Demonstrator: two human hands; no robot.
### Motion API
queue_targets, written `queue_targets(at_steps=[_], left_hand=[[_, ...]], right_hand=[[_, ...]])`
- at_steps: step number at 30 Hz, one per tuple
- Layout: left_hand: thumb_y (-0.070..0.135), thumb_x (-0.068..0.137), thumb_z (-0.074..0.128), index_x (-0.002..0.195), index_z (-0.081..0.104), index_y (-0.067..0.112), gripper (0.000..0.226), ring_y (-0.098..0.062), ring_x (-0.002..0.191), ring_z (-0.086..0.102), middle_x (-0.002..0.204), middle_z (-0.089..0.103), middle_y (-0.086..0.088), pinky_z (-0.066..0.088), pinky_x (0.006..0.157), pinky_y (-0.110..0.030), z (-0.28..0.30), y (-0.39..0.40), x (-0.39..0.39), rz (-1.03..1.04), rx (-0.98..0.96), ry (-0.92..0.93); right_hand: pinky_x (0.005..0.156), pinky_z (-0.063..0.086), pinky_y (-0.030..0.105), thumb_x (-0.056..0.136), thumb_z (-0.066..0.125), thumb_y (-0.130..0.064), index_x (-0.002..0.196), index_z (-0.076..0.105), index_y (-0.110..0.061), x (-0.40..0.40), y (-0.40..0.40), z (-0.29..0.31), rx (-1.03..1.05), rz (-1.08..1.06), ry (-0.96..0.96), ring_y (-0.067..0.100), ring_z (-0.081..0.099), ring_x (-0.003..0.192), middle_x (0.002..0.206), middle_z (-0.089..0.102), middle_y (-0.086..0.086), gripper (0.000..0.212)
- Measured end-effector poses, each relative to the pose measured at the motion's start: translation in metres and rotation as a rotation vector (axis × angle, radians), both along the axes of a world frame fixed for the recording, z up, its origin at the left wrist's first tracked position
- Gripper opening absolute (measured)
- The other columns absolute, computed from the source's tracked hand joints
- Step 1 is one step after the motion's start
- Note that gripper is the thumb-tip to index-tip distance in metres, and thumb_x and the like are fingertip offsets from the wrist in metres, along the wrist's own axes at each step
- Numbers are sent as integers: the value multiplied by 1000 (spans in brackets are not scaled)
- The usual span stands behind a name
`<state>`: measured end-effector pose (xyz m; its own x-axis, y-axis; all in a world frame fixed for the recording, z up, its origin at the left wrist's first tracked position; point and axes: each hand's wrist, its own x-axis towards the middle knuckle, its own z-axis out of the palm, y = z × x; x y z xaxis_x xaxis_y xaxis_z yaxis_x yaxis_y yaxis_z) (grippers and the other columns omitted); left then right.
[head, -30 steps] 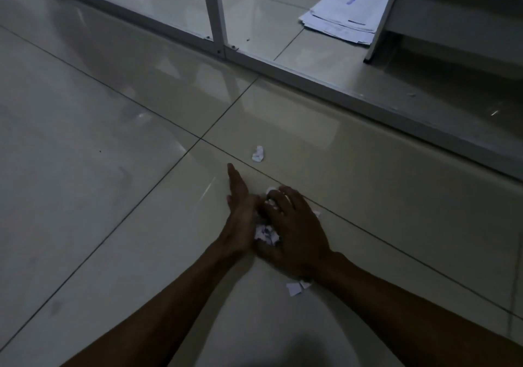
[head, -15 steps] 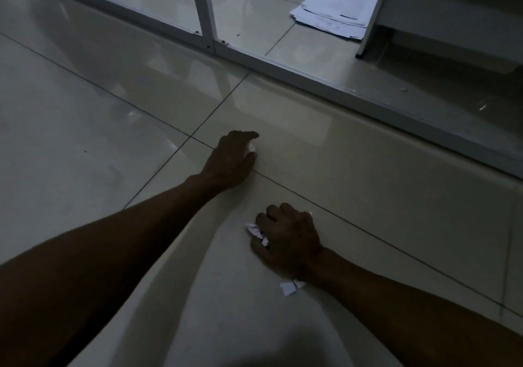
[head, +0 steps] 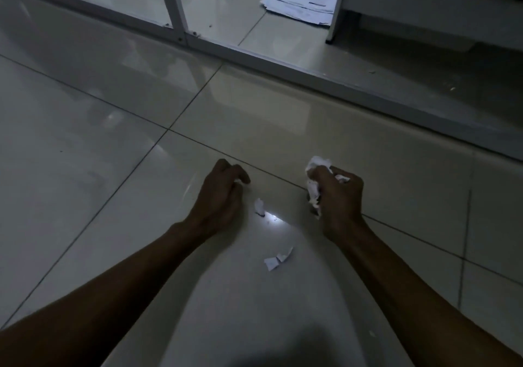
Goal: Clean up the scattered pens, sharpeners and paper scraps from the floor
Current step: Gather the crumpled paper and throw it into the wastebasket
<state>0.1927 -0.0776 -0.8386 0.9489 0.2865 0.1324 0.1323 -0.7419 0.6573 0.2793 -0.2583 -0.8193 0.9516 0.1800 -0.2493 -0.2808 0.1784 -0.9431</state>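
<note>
Paper scraps are the only task items found in view; no pens or sharpeners are seen anywhere on the tiled floor (head: 85,117). A crumpled bundle of scraps (head: 314,191) is held in the right hand (head: 338,196), which is closed into a fist around it, with white paper showing above and below the fingers. The left hand (head: 222,194) is held low over the floor with fingers curled loosely inward; a small pale fleck is glimpsed at its fingertips, but whether anything is gripped cannot be told.

Outstanding items are noted as follows. One small scrap (head: 259,206) lies on the tile between the two hands, just beside the left. Two torn pieces (head: 277,259) lie together nearer the person, between the forearms. A stack of printed sheets (head: 300,1) lies beyond the metal partition frame (head: 181,27), beside a furniture leg (head: 336,7); it is judged to be stored paper rather than litter, though this is not certain.

Collection is judged largely advanced for this patch, with three loose pieces remaining and the gathered bundle not yet disposed of.
</note>
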Motion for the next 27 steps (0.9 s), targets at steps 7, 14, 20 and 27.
queue_targets(at_steps=[7,14,20,27], left_hand=[[59,87,32,101,48,17,47,-15,78,45,95,42,-2,36,61,-28,-6,-52,-26,177,257,196],[25,90,40,81,55,7,26,-30,65,53,77,54,-12,38,51,-33,-26,-54,-13,33,592,107],[25,86,45,62,50,12,28,-23,53,49,60,52,-6,27,47,-25,-23,-49,-27,-26,506,-30],[15,82,46,40,40,15,42,-12,30,28,42,36,-1,20,33,-18,23,-44,-20,614,-1204,-79]], right_hand=[[39,21,14,81,66,-13,47,33,-21,-19,-34,11,131,-127,262,12,24,31,42,31,-1,48],[36,22,10,82,66,-11,49,39,-19,-32,-50,20,139,-161,329,10,28,31,58,35,5,44],[38,20,9,79,68,-12,48,42,-21,-35,-60,28,172,-237,385,8,30,34,58,37,5,42],[32,22,8,87,63,-18,61,44,-17,-37,-78,34,204,-221,444,3,32,29,51,41,-1,32]])
